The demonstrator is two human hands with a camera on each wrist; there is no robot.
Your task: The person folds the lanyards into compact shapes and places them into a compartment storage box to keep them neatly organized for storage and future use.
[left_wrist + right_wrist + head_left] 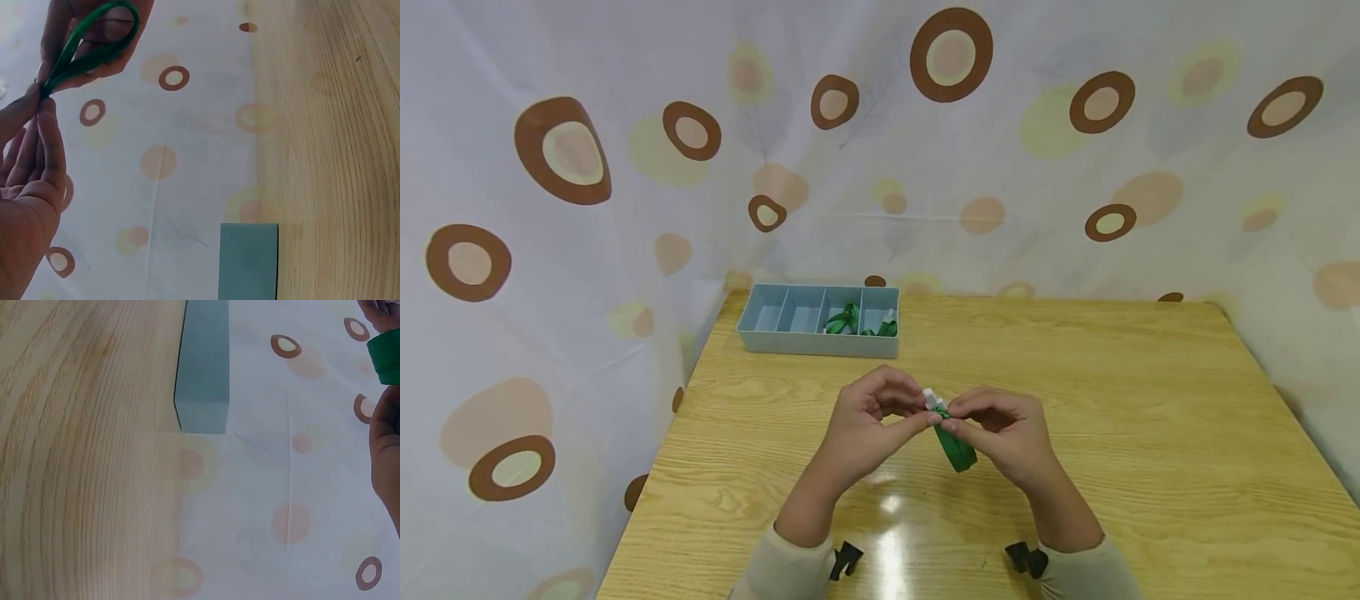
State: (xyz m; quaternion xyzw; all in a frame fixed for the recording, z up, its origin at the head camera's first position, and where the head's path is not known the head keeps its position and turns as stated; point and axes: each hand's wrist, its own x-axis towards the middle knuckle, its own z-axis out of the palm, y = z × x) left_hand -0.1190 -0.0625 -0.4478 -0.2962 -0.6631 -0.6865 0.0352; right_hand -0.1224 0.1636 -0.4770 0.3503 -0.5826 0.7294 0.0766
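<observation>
A looped green ribbon [955,450] hangs between the two hands above the table, with a small white piece [931,398] sticking up at its top. The left hand [867,427] pinches the gathered top of the ribbon between thumb and fingers. From the other side, the right hand [1011,429] pinches it close by, the thumbs nearly meeting. In the left wrist view, the ribbon's loop [94,62] opens out beyond the left fingertips. Only part of the ribbon [386,359] and the right hand [386,447] show at the right wrist view's edge. What the white piece is cannot be made out.
A blue-grey tray [820,343] with several compartments stands at the table's back left. Green ribbons [844,318] lie in its third compartment; more green ribbon [887,328] with a white bit lies in the rightmost. Patterned cloth [865,167] hangs behind the wooden table [1112,400].
</observation>
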